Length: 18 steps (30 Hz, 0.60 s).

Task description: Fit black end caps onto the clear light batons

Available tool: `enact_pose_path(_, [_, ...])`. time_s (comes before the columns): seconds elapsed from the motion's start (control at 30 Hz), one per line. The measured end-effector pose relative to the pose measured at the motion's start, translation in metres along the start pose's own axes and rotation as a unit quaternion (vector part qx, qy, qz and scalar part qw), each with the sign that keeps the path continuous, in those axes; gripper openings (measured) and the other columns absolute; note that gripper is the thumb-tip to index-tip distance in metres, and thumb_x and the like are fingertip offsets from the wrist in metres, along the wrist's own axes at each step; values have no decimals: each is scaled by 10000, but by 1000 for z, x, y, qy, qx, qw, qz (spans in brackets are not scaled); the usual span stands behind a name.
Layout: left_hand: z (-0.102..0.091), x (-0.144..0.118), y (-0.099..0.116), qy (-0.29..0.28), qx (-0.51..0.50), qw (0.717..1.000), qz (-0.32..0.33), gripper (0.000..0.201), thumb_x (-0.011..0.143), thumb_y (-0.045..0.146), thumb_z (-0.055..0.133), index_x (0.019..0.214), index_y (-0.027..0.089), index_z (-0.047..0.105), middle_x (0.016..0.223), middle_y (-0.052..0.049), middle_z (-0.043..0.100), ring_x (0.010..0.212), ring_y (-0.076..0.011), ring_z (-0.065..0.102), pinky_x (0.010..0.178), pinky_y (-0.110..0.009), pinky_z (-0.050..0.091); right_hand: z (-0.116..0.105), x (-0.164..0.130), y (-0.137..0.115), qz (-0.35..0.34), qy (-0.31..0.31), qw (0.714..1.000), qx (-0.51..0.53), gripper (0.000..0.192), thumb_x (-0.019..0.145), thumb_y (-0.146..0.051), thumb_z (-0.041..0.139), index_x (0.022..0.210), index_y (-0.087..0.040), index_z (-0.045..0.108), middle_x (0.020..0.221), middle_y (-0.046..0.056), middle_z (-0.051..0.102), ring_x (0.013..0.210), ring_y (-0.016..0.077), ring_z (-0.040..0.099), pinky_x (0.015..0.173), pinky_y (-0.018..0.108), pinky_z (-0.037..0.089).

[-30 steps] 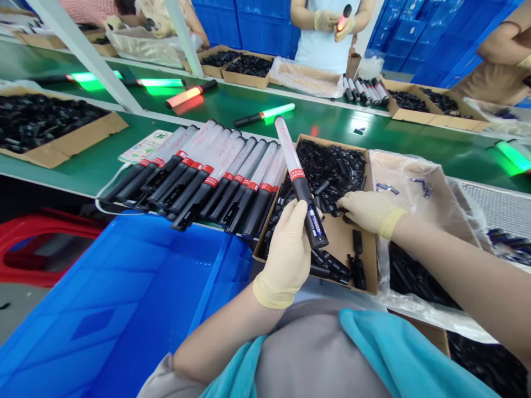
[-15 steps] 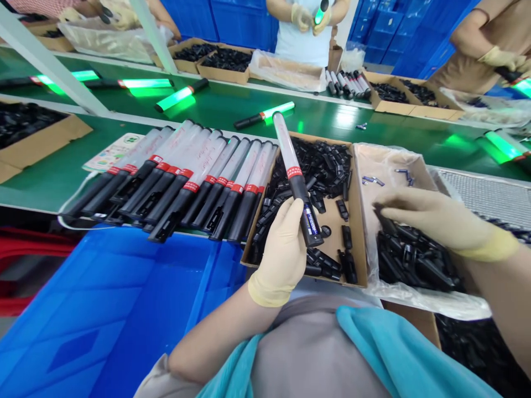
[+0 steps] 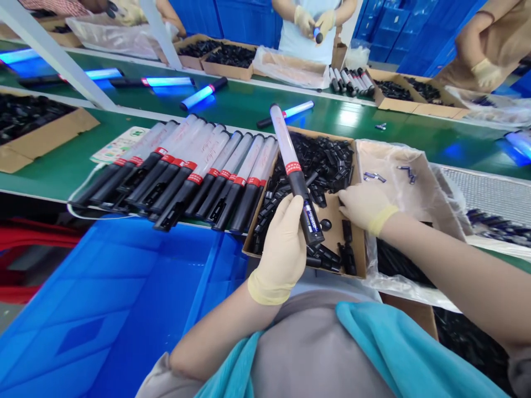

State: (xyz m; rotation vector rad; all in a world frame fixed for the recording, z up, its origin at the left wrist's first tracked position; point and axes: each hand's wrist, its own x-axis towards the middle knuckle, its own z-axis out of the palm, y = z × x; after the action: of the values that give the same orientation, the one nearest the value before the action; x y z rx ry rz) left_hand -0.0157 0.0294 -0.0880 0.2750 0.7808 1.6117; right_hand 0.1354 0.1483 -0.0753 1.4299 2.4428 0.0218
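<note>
My left hand, in a pale glove, is wrapped round the black handle of a light stick with a clear tube and red band. The stick tilts with its tube end up and away. In its open handle slot a blue-labelled battery shows. My right hand, gloved too, is over the right wall of a cardboard box with small black plastic parts. Its fingers are curled together at the box's inside; what they pinch, if anything, is hidden. Beside the box, a plastic-lined bin contains black pieces and several batteries.
Unlit light sticks lie in a row at left, by a white cable. A blue crate stands below. Lit blue sticks lie on the green belt. Co-workers' gloved hands are across it.
My right hand has moved left from the black pieces in the lined bin to the box's right side. My left hand stays on the light stick. The lit sticks turned from green to blue and shifted right.
</note>
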Motion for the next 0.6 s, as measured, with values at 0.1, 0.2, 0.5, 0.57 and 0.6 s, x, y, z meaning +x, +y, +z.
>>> enact_pose_path(0.1, [-4, -2, 4, 14, -9, 1000, 6, 275, 838, 391, 777, 985, 180, 680, 846, -24, 677, 736, -129, 633, 627, -226, 495, 9, 8, -6, -13, -14, 999, 37, 298, 901, -154, 550, 1147, -92, 707, 1058, 226, 727, 1055, 359, 691, 908, 483, 524])
enact_pose_path(0.2, [-7, 0, 5, 8, -19, 1000, 4, 245, 864, 373, 752, 991, 177, 680, 843, -21, 668, 736, -123, 626, 630, -224, 490, 10, 5, 3, -32, -36, 993, 107, 418, 913, -178, 558, 1324, -166, 632, 1095, 119, 751, 1007, 234, 717, 902, 355, 559])
enact_pose_path(0.5, [-9, 11, 7, -5, -3, 1000, -11, 292, 841, 406, 769, 999, 182, 669, 850, -17, 668, 746, -127, 624, 674, -236, 493, -18, -7, 18, -37, -146, 800, 580, 328, 821, -348, 719, 1111, -195, 718, 1117, 70, 744, 903, 172, 714, 736, 273, 618])
enact_pose_path(0.57, [-10, 10, 7, -8, 1, 1000, -24, 306, 839, 419, 770, 1004, 181, 672, 847, -14, 662, 728, -125, 616, 664, -239, 497, -28, -15, 14, -43, -120, 806, 577, 323, 835, -389, 706, 1089, -190, 722, 1029, 70, 749, 746, 149, 694, 660, 280, 610])
enact_pose_path(0.6, [-10, 9, 7, -15, 2, 999, -33, 309, 848, 427, 760, 1015, 181, 675, 836, -10, 655, 710, -123, 608, 650, -242, 498, -35, -21, 11, -56, -86, 822, 560, 313, 849, -414, 691, 1063, -188, 730, 980, 68, 751, 696, 143, 676, 645, 287, 602])
